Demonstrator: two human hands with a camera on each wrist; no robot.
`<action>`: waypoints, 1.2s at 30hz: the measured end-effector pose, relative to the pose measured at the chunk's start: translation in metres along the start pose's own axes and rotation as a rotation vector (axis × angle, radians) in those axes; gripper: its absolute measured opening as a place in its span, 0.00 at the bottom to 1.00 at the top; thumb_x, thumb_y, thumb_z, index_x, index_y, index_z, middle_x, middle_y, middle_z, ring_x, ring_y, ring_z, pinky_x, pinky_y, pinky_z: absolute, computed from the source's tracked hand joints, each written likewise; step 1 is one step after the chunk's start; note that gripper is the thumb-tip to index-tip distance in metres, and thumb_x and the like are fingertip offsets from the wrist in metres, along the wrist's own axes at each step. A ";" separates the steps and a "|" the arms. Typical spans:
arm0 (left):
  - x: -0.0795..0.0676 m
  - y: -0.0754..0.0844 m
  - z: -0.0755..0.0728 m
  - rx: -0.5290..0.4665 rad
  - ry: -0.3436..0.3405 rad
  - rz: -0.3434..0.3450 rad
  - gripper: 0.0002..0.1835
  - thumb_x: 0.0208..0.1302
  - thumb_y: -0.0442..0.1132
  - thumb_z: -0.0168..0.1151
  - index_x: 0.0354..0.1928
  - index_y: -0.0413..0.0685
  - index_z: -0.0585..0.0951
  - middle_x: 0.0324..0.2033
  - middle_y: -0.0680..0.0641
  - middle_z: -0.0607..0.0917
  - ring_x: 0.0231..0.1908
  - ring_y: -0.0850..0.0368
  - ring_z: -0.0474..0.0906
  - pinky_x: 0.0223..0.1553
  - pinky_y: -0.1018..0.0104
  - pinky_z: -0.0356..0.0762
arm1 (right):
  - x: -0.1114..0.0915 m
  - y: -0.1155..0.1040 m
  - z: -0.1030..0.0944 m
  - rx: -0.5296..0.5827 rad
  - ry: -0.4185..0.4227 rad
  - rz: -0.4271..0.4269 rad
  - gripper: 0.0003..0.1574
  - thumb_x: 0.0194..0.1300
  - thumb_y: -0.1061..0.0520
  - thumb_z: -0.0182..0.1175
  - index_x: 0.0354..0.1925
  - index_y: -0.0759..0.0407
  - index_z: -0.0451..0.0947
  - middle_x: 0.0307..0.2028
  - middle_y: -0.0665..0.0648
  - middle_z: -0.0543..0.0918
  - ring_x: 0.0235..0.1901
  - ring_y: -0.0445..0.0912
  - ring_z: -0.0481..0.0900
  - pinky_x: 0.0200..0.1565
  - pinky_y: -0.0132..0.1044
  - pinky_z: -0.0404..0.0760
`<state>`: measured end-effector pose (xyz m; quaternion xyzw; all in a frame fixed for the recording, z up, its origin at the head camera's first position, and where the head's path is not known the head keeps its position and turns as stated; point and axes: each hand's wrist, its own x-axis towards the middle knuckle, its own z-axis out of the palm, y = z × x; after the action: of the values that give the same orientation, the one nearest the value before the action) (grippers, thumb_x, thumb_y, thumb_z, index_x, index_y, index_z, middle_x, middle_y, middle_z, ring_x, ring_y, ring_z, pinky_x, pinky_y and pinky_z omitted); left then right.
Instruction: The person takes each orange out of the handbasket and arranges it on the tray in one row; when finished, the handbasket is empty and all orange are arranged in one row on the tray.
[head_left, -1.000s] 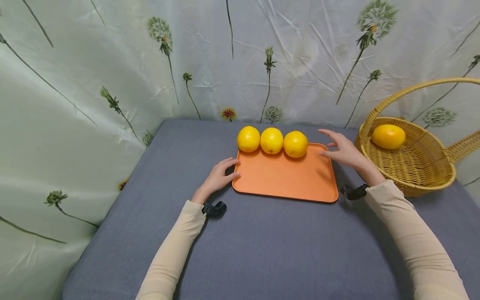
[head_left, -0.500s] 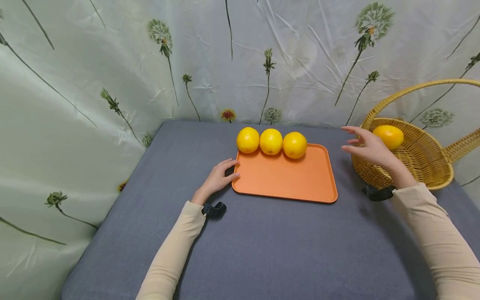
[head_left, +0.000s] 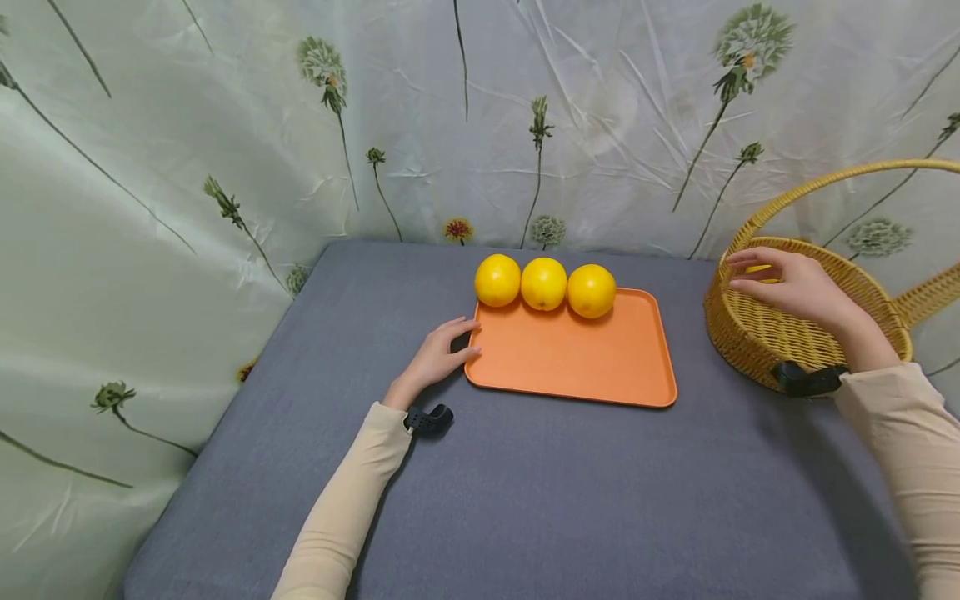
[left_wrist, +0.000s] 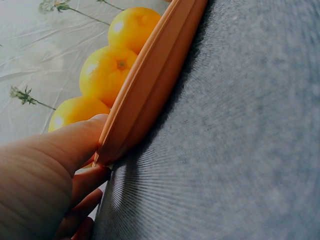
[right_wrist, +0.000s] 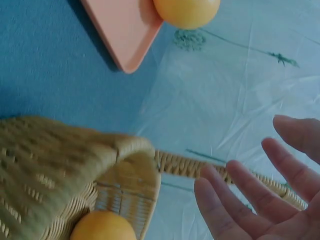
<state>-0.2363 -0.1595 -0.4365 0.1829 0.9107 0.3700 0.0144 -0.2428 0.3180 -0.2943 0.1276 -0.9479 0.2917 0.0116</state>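
Observation:
Three yellow-orange oranges (head_left: 544,284) stand in a row along the far edge of an orange tray (head_left: 570,358). My left hand (head_left: 433,357) rests at the tray's left edge, its thumb and fingertips touching the rim and spaced apart. In the left wrist view, the thumb (left_wrist: 82,137) lies on the rim near a corner. My right hand (head_left: 802,287) hovers over a wicker basket (head_left: 738,346), fingers spread and holding nothing. Another orange (right_wrist: 104,227) lies in the basket, mostly hidden behind the right hand in the head view.
The basket's tall arched handle (head_left: 832,177) rises beside the right hand. Grey-blue cloth (head_left: 525,492) covers the table. Behind the table hangs a pale curtain (head_left: 420,108) printed with dandelions.
My right hand has moved rightward from beside the tray's far right corner to over the basket. The left hand, tray and oranges stay where they were.

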 end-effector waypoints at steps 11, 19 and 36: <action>0.001 -0.001 0.000 -0.003 -0.007 0.005 0.26 0.63 0.43 0.61 0.62 0.44 0.72 0.64 0.40 0.72 0.69 0.44 0.60 0.69 0.46 0.58 | 0.000 0.034 -0.023 0.001 0.009 0.058 0.11 0.64 0.50 0.58 0.46 0.40 0.75 0.31 0.17 0.68 0.30 0.14 0.67 0.30 0.16 0.68; -0.001 -0.002 0.001 -0.005 -0.003 0.009 0.26 0.63 0.43 0.61 0.62 0.43 0.73 0.63 0.40 0.73 0.69 0.44 0.60 0.69 0.47 0.58 | 0.012 0.054 -0.029 -0.105 0.035 0.144 0.31 0.66 0.45 0.54 0.60 0.63 0.67 0.42 0.39 0.80 0.32 0.24 0.73 0.29 0.25 0.72; 0.000 -0.002 0.001 -0.014 -0.004 -0.001 0.26 0.63 0.43 0.60 0.62 0.44 0.73 0.63 0.41 0.73 0.70 0.45 0.59 0.70 0.48 0.58 | 0.035 0.080 -0.033 -0.286 0.013 0.121 0.33 0.67 0.56 0.50 0.65 0.70 0.58 0.57 0.84 0.63 0.47 0.75 0.65 0.44 0.66 0.64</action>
<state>-0.2370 -0.1597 -0.4385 0.1829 0.9082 0.3761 0.0175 -0.2983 0.3926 -0.3075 0.0656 -0.9856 0.1548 0.0183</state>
